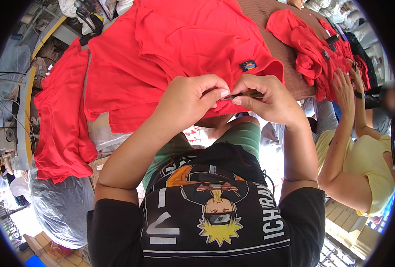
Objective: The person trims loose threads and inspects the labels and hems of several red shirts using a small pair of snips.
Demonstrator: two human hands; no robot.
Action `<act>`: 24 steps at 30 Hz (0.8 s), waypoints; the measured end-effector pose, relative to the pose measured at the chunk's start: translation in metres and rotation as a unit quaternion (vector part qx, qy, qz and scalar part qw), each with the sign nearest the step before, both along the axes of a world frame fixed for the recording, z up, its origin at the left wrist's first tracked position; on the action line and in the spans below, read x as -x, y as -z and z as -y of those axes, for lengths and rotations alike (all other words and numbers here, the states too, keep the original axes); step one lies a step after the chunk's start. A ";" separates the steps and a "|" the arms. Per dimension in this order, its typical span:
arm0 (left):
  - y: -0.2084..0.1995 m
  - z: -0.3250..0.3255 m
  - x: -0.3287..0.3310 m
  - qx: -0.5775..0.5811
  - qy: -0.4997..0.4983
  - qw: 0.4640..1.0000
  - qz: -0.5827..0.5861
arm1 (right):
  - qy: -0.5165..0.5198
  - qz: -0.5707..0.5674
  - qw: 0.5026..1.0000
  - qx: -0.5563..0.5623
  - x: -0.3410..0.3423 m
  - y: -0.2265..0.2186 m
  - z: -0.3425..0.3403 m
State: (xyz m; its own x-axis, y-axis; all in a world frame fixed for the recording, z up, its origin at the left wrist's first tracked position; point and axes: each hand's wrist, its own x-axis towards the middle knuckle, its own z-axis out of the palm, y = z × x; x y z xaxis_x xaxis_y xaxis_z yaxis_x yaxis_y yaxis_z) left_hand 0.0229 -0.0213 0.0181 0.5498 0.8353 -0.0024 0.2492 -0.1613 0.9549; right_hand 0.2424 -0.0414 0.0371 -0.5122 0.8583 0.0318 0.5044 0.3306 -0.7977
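A large red garment (193, 49) is spread over the table in front of me, with a dark label (248, 66) near its right side. My left hand (197, 95) is closed in a pinch at the garment's near edge, thumb against fingertips. Right beside it, my right hand (271, 99) is closed around small brass-coloured thread snips (254, 94). Their dark tip points left and meets the left fingertips. A bit of red cloth shows just under the fingers. What exactly lies between the left fingertips is hidden.
Another red garment (64, 115) hangs over the table's left side, above a clear plastic bag (61, 209). At right, a co-worker in a yellow shirt (362, 164) handles more red garments (295, 44) on the brown tabletop (262, 13). Machines and a yellow-edged bench (28, 98) stand at left.
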 end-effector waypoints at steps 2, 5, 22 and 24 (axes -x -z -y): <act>0.004 -0.002 0.001 -0.076 -0.011 0.997 0.014 | 0.006 0.005 1.000 -0.024 0.001 0.002 -0.001; -0.011 -0.007 0.020 -0.192 0.062 0.968 0.148 | 0.053 -0.060 0.995 -0.059 -0.002 0.003 -0.002; 0.048 -0.008 0.028 -0.010 -0.035 0.991 0.129 | 0.046 0.051 0.991 -0.115 -0.032 0.005 -0.025; 0.040 -0.011 0.026 0.039 -0.054 0.977 0.202 | 0.063 -0.028 0.992 -0.108 -0.018 0.011 -0.021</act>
